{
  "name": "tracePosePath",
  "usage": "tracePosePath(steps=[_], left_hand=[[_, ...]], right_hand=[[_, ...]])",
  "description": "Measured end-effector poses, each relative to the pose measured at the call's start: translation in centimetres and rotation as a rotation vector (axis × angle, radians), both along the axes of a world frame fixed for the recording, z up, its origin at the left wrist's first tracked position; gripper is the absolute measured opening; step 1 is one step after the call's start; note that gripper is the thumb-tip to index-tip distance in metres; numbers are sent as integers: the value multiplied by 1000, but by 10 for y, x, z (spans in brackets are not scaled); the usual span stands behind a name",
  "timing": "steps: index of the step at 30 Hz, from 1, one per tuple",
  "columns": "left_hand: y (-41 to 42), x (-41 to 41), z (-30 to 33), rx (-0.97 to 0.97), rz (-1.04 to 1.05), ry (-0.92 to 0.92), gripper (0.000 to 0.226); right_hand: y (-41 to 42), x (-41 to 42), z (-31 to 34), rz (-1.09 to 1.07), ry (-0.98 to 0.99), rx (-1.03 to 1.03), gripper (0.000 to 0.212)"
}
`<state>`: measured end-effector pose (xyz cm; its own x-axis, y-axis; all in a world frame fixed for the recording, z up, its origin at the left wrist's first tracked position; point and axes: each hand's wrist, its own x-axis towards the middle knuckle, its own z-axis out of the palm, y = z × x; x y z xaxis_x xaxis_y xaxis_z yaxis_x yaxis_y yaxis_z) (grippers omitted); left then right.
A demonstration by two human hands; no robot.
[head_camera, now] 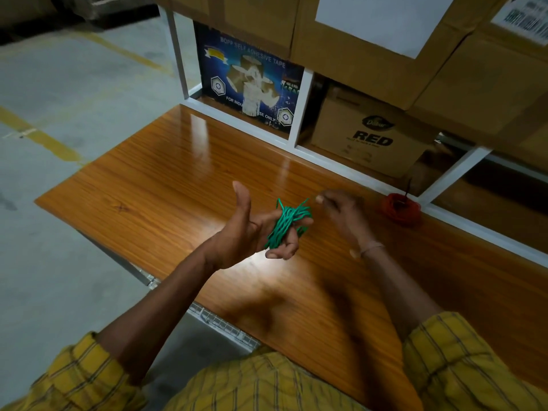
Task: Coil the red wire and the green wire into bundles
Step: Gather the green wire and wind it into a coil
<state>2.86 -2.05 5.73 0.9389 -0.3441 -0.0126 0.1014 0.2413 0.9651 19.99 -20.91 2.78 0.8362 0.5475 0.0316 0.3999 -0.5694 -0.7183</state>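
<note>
The green wire (289, 225) is wound in loops around the fingers of the left hand (252, 232), thumb standing free. Just beside it, the blurred right hand (341, 209) seems to pinch the wire's loose end. The red wire (400, 209) lies coiled beyond the right hand. If the left fingers relax, the loops could spring off and tangle.
</note>
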Motion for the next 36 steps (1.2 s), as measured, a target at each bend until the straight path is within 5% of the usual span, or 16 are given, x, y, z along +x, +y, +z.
tracePosePath(steps=[5,14,16,21,26,28,33,36], left_hand=[[3,13,-5,-288,228,8,138],[-14,33,-22,-119,499,78,117],[-20,31,-23,-152,493,121,116],[-28,24,-10,-197,413,140,124],[-29,26,-14,-392,295,167,131],[-24,26,-15,-496,255,175,117],[-25,25,-13,-578,283,133,39],[-24,26,-12,-602,262,107,29]], right_hand=[[6,-65,-45,60,118,90,29],[17,-125,-10,-17,-425,17,12],[18,-124,-1,-79,-385,130,9],[24,-123,12,-308,78,548,10],[26,-121,14,-267,-32,596,8],[25,-120,14,-238,-154,544,9],[23,-119,14,-134,-403,435,7],[23,-120,13,-101,-481,382,8]])
